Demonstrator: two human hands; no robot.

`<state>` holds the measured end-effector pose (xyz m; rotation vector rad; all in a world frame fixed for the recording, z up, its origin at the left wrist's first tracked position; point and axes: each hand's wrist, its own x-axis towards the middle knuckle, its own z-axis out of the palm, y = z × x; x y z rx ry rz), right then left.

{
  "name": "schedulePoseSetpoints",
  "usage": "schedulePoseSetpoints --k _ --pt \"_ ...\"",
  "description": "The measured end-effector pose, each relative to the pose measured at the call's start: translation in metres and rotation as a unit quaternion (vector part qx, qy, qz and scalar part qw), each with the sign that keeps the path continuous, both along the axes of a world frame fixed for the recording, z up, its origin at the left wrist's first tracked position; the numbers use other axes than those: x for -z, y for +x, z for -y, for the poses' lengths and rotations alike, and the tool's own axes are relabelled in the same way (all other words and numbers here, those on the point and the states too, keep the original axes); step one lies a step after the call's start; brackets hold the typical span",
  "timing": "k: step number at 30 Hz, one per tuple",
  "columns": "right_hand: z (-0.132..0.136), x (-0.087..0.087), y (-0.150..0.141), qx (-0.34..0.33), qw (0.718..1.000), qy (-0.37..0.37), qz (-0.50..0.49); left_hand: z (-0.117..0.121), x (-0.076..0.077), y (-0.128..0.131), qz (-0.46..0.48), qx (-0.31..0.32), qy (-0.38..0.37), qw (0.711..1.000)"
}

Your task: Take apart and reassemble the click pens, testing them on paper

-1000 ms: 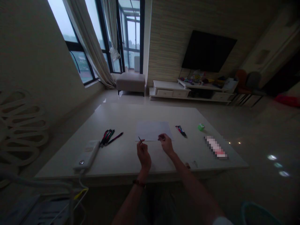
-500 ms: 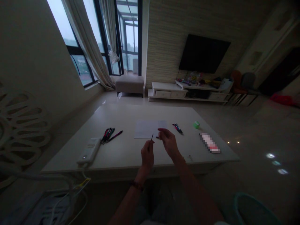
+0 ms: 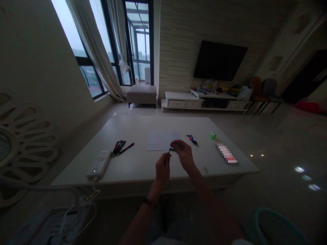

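Two fingers and a thumb on each of my hands are closed narrowly in the single head view, and my hands meet just in front of the lower edge of a white sheet of paper (image 3: 161, 141). My left hand (image 3: 162, 173), with a dark bracelet (image 3: 150, 203) on its wrist, pinches a thin dark pen (image 3: 167, 156) that angles up toward my right. My right hand (image 3: 184, 155) pinches a small dark piece (image 3: 172, 149) right at the pen's upper end. It is too small to identify, and I cannot tell whether the two touch.

Both hands are over a white low table (image 3: 184, 124). Left of the sheet lie a bunch of pens (image 3: 117, 148), one more pen (image 3: 126, 148) just beside them, and a white oblong device (image 3: 99, 164) with a cable running off the table edge. To the right lie a few pens (image 3: 192, 139), a small green block (image 3: 213, 135) and a long object (image 3: 227, 154) too blurred to identify. Beyond the table stand a beige stool (image 3: 141, 94) and a white TV cabinet (image 3: 182, 103) below a wall-mounted TV (image 3: 219, 60).
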<state>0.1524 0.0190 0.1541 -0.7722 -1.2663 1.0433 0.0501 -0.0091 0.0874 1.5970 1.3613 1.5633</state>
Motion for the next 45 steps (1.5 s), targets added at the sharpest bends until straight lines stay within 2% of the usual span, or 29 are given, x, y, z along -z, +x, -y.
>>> schedulePoseSetpoints --k 25,32,36,39,42,45 --pt "-0.01 0.0 0.006 0.015 0.999 0.013 0.031 -0.007 0.003 -0.002 -0.012 0.0 -0.015 1.0" --pt "-0.01 0.012 0.001 0.014 0.997 0.022 0.073 -0.008 0.004 -0.003 -0.018 0.007 -0.012 1.0" --pt "-0.012 0.027 -0.002 0.007 0.995 0.025 0.098 -0.014 0.014 -0.005 -0.021 0.003 -0.015 1.0" --pt "-0.026 0.05 0.012 0.032 0.99 0.032 0.136 -0.02 0.026 -0.012 -0.034 -0.002 -0.028 0.999" --pt "-0.053 0.089 0.036 0.163 0.959 0.025 0.231 -0.03 0.04 -0.023 -0.059 -0.02 -0.037 0.997" --pt "-0.081 0.134 0.052 0.199 0.915 -0.004 0.351 -0.045 0.054 -0.035 -0.1 -0.028 -0.037 0.994"
